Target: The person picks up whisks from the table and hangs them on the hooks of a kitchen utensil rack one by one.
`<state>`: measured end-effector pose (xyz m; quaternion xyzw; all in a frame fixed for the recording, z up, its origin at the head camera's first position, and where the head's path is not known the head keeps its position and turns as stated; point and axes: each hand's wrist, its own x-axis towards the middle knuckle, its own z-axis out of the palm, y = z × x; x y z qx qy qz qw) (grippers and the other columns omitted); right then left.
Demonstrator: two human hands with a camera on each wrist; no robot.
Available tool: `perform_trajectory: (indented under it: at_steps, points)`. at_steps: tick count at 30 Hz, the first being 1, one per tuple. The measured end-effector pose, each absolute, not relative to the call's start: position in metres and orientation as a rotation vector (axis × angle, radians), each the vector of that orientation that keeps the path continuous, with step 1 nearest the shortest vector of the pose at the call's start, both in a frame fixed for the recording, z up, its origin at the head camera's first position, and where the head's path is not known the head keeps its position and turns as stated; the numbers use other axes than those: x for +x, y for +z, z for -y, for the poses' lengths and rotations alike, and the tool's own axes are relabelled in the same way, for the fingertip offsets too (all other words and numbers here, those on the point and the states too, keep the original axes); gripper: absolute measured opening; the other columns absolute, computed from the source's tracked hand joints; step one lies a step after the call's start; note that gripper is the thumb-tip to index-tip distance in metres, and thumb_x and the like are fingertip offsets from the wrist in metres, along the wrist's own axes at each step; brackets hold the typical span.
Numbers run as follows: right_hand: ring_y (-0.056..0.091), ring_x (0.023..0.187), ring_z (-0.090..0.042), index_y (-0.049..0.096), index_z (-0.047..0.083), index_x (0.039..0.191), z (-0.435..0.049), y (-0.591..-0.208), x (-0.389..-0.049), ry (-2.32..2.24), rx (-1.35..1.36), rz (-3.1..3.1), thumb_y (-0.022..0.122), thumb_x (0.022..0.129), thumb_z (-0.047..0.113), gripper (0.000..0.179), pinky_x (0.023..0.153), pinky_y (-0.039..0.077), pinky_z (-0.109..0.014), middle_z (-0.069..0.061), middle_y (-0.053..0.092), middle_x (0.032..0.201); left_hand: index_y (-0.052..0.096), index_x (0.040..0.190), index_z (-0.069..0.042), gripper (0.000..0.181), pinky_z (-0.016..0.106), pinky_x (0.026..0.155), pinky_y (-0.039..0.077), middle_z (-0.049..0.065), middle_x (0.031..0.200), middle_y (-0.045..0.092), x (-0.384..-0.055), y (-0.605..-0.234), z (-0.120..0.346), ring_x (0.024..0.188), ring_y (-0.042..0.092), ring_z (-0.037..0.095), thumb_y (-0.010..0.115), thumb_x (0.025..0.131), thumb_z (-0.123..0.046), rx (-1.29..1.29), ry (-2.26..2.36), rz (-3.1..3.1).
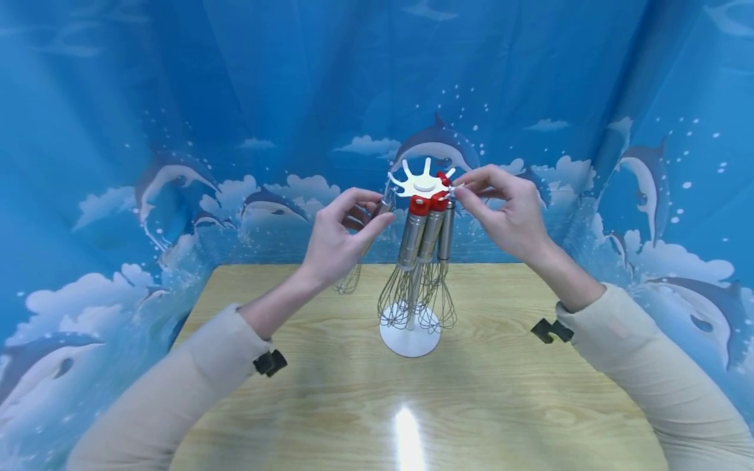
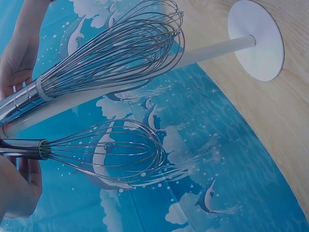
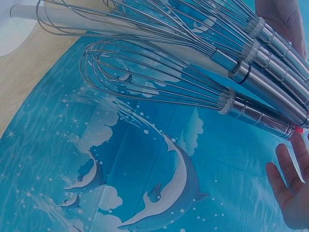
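Note:
A white rack (image 1: 424,185) with a ring of prongs on a pole holds several hanging wire whisks. Some steel handles end in red tips, as on the front whisk (image 1: 414,235); the plain-handled whisk (image 1: 446,235) hangs at the right. Left of the rack, my left hand (image 1: 347,226) grips another whisk (image 2: 120,150) by its handle, its top close to a prong and its wires hanging down. My right hand (image 1: 501,206) pinches the top of the plain-handled whisk at the rack's right edge. In the right wrist view, that hand's fingers (image 3: 289,179) show partly beside the handles.
The rack's round white base (image 1: 410,337) stands on a wood-grain table (image 1: 330,392). Behind and at both sides hangs a blue curtain (image 1: 294,85) printed with dolphins. Black clips (image 1: 269,363) sit at the cuffs of both pale sleeves.

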<state>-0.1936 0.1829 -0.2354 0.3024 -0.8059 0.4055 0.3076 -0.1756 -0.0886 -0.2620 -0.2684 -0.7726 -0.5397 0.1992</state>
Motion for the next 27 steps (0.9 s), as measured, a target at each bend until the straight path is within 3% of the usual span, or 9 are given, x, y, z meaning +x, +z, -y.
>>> perform_trajectory:
  at_steps: [6,13,16,23,27]
  points:
    - [0.065,0.086,0.006,0.075,-0.001,0.108,-0.1827,-0.2356,-0.1939,1.076,0.805,2.125,0.07,0.097,0.001,0.012,0.086,0.054,-0.012,0.007,0.072,0.092,0.068,0.12,-0.002,0.026,0.035,0.077,0.061,0.017,0.101,0.074,-0.1776,-0.2634,0.0875,0.084,0.069,0.026,0.075,0.097,-0.014,-0.764,-1.522,2.154]
    - [0.064,0.086,0.006,0.075,-0.002,0.108,-0.1813,-0.236,-0.1948,1.071,0.808,2.136,0.07,0.098,0.002,0.012,0.086,0.054,-0.012,-0.01,0.074,0.092,0.068,0.121,-0.001,0.028,0.028,0.075,0.058,0.017,0.104,0.072,-0.1779,-0.2668,0.0865,0.083,0.068,0.025,0.076,0.097,-0.015,-0.749,-1.534,2.175]
    - [0.064,0.086,0.005,0.075,-0.002,0.108,-0.1812,-0.2361,-0.1948,1.071,0.811,2.134,0.07,0.098,0.002,0.012,0.086,0.054,-0.012,-0.01,0.074,0.092,0.068,0.121,-0.002,0.029,0.027,0.074,0.058,0.016,0.104,0.072,-0.1776,-0.2678,0.0854,0.083,0.067,0.022,0.076,0.097,-0.016,-0.742,-1.55,2.183]
    - [0.065,0.086,0.005,0.076,-0.001,0.107,-0.1821,-0.2362,-0.1946,1.094,0.809,2.119,0.07,0.097,0.001,0.012,0.086,0.054,-0.012,0.024,0.068,0.093,0.069,0.12,-0.004,0.027,0.029,0.076,0.058,0.015,0.106,0.074,-0.1769,-0.2686,0.0823,0.084,0.069,0.023,0.076,0.097,-0.017,-0.736,-1.564,2.193]
    - [0.066,0.086,0.005,0.075,-0.002,0.108,-0.1826,-0.2366,-0.1941,1.105,0.808,2.115,0.07,0.097,0.001,0.012,0.086,0.055,-0.012,0.033,0.064,0.094,0.068,0.12,-0.004,0.027,0.03,0.077,0.059,0.015,0.106,0.074,-0.1775,-0.2698,0.0803,0.085,0.069,0.024,0.076,0.098,-0.017,-0.743,-1.569,2.199]
